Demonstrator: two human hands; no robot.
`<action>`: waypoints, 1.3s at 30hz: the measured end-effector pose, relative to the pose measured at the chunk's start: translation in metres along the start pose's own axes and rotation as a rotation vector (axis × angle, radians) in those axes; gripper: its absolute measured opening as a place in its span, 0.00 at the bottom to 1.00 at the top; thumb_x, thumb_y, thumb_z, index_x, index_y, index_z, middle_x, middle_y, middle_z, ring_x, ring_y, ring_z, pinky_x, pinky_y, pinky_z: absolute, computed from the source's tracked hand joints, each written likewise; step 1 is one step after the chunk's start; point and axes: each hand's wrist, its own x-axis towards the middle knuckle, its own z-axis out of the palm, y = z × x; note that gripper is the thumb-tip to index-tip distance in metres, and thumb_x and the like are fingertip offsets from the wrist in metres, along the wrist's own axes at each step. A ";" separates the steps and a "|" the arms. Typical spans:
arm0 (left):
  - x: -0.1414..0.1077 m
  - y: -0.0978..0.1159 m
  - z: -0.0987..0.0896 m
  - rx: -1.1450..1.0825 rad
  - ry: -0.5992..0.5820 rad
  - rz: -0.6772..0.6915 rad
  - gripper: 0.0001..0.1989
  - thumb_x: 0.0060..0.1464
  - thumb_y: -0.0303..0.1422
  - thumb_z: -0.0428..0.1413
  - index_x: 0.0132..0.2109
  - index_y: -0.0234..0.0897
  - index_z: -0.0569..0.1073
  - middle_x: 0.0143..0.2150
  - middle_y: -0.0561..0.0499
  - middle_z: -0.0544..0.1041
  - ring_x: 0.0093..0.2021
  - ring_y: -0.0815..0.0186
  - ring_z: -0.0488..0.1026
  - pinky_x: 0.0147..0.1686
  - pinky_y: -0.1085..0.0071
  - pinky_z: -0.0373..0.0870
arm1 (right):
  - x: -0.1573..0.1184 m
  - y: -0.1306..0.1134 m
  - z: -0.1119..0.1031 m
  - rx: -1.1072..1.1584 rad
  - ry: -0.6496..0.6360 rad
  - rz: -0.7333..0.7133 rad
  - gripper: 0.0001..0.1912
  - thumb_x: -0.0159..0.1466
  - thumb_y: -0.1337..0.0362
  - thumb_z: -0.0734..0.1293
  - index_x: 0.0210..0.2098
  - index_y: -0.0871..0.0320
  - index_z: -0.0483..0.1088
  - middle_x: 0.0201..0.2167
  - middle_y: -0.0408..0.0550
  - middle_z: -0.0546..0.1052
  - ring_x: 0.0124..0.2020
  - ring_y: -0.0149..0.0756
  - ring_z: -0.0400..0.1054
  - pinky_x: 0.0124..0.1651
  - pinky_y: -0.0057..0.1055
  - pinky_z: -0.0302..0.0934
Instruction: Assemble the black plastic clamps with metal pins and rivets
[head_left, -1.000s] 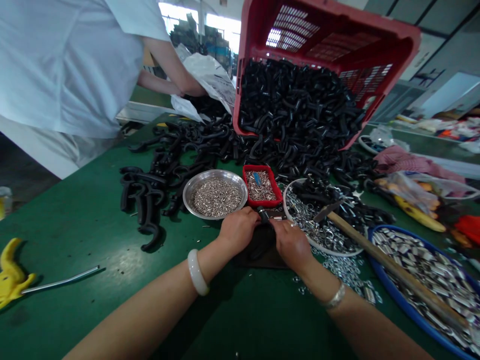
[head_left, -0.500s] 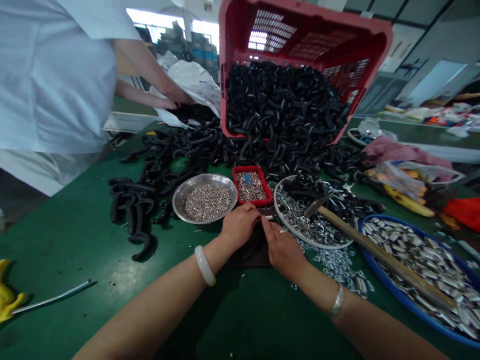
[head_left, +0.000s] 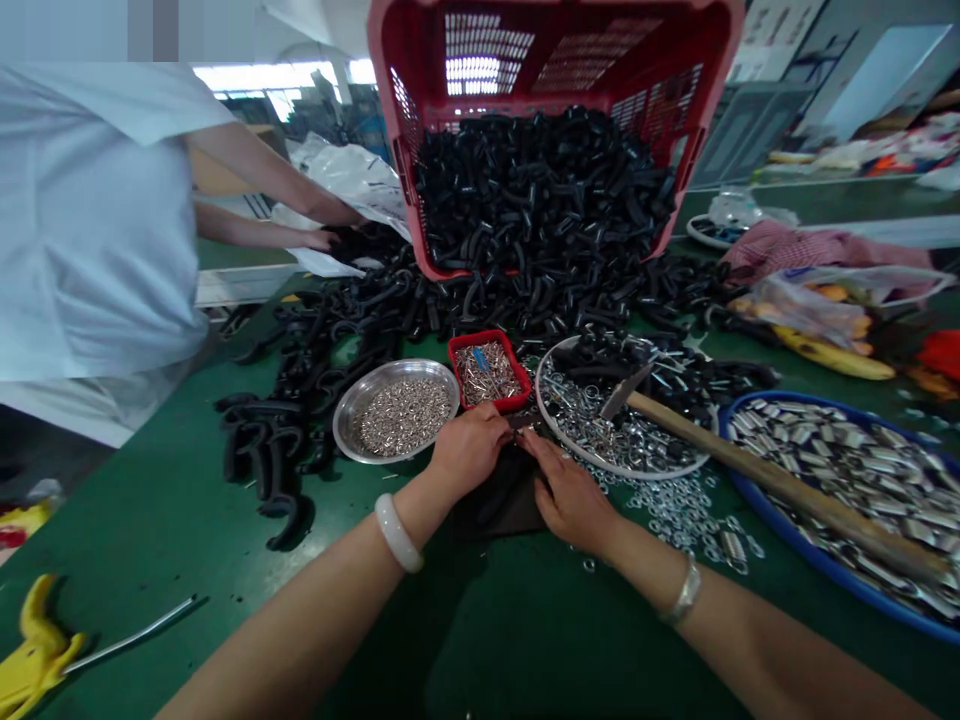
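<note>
Fingers [head_left: 489, 428] — left curled, right straighter — flank a black part [head_left: 498, 490] at its far end, grip unclear.

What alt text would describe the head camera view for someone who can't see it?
A person's left hand and right hand nearly meet at a black part on a green table. Close by are a metal bowl and red tray of small metal pieces and a wooden-handled hammer; behind, a tipped red crate holds black curved parts.

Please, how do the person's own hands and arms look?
The left hand and right hand are gloveless, and no sleeves show. A smooth white bangle circles the left wrist, a silvery bracelet the right. The right fingers seem to wear a ring.
</note>
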 end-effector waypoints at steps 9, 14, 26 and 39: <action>0.005 -0.009 0.009 -0.260 0.019 0.100 0.09 0.54 0.26 0.47 0.38 0.35 0.72 0.36 0.48 0.69 0.37 0.67 0.68 0.38 0.71 0.67 | -0.001 0.002 -0.004 0.006 -0.050 -0.012 0.31 0.56 0.75 0.53 0.60 0.66 0.46 0.56 0.61 0.59 0.58 0.42 0.51 0.58 0.46 0.51; 0.006 -0.008 0.005 -0.180 -0.013 0.102 0.10 0.54 0.27 0.46 0.38 0.35 0.72 0.36 0.48 0.68 0.37 0.67 0.68 0.38 0.70 0.67 | 0.001 0.001 -0.006 0.001 -0.053 -0.009 0.31 0.56 0.75 0.53 0.60 0.68 0.47 0.56 0.61 0.60 0.58 0.42 0.51 0.58 0.45 0.51; -0.006 0.018 0.005 0.201 -0.108 -0.033 0.13 0.56 0.28 0.40 0.40 0.35 0.68 0.39 0.46 0.65 0.30 0.67 0.70 0.26 0.72 0.66 | 0.000 -0.001 -0.005 0.009 -0.038 0.007 0.30 0.55 0.75 0.53 0.58 0.68 0.50 0.55 0.61 0.60 0.58 0.41 0.51 0.58 0.45 0.51; -0.005 -0.002 0.008 -0.176 0.040 0.008 0.09 0.54 0.31 0.48 0.39 0.38 0.72 0.37 0.50 0.70 0.38 0.68 0.69 0.38 0.73 0.67 | 0.001 -0.002 -0.004 -0.001 -0.040 0.011 0.30 0.55 0.76 0.53 0.57 0.70 0.51 0.55 0.62 0.61 0.58 0.41 0.52 0.58 0.43 0.50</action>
